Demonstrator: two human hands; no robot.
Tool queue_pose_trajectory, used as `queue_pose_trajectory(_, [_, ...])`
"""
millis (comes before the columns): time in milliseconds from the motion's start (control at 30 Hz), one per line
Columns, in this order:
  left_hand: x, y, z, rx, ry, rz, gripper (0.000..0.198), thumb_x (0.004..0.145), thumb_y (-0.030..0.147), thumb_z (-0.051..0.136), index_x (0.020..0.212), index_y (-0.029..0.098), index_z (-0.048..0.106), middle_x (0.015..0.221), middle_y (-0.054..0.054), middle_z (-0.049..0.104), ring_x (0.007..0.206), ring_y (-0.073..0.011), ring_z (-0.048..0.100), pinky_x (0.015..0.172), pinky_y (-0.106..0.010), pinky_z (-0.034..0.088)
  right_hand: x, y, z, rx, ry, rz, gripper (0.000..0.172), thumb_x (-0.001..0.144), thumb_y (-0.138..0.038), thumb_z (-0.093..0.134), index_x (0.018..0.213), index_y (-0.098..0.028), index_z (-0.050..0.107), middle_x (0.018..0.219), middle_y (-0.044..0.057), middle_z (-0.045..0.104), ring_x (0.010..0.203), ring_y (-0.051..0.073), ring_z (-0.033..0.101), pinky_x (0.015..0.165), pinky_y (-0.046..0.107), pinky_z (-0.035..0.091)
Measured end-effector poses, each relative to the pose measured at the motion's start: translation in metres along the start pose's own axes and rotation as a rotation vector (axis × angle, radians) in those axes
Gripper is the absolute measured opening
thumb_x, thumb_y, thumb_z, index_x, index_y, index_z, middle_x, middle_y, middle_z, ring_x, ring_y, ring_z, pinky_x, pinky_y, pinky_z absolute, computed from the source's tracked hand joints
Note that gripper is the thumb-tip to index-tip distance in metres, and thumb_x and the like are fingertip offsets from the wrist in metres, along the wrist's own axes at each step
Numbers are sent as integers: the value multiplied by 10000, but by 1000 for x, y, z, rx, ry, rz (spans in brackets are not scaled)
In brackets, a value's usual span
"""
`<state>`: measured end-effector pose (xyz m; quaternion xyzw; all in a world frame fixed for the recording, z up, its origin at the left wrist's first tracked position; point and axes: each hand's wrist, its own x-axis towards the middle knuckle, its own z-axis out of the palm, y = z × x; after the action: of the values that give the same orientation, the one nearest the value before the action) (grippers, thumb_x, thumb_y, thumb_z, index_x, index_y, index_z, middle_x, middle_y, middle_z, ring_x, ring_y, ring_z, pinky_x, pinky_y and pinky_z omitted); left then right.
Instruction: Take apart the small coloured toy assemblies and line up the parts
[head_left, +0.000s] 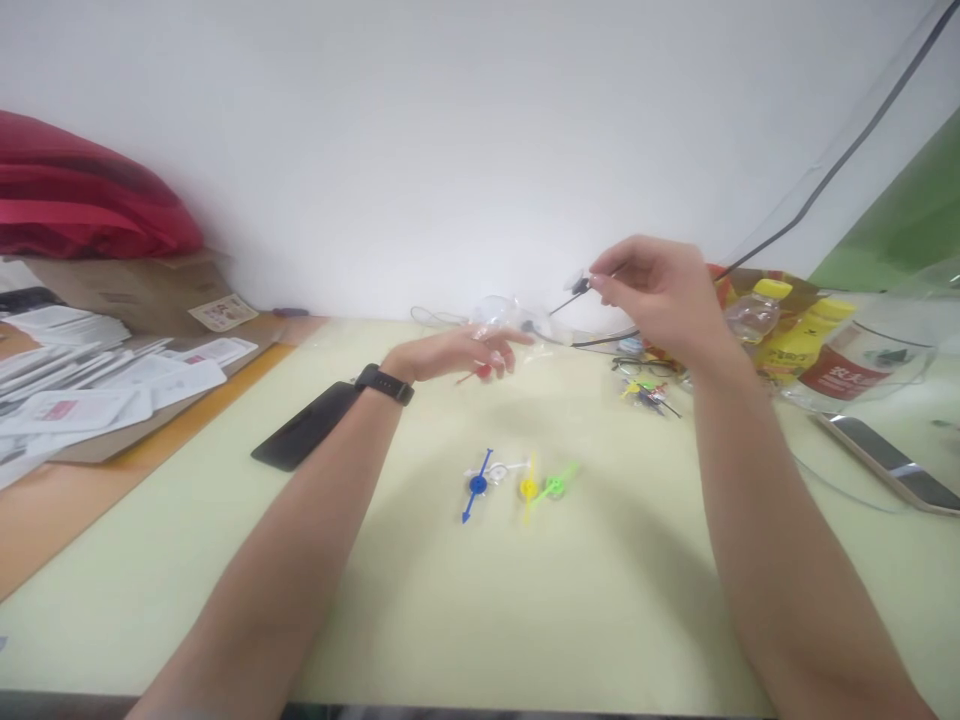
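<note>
Pinching a small black piece (pixel 581 287) above the pale tabletop (pixel 450 620), the right hand (pixel 649 290) hung apart from the left hand (pixel 465 352), loosely spread by a red arrow (pixel 484 371). Four arrows (pixel 477 486) lay nearer; a white wall (pixel 412 150) rose behind.

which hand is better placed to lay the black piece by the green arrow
Probably right: the right hand already pinches the black piece, while the left hand is by the red piece.
</note>
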<state>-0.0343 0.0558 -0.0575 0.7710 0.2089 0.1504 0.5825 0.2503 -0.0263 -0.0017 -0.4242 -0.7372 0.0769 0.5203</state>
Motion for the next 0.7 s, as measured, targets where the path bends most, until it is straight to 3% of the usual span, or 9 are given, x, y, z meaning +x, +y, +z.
queue_pose_trajectory(367, [3,3,5,-53,54,-8,593,862,329,713,1444,263,617,1090,-92,679,982,-216,621,809,-330,494,1,9,24,70,-155,53,104,865,-286,767,876,-194,720,735,33,683,686,177,638,621,319,499])
queue_pose_trajectory(700, [7,5,11,-1,80,-21,590,859,370,715,1430,262,608,1131,-90,688,999,-219,635,852,-359,506,-1,12,28,42,-220,128,161,860,-331,747,916,-189,698,706,20,664,596,156,614,547,284,435])
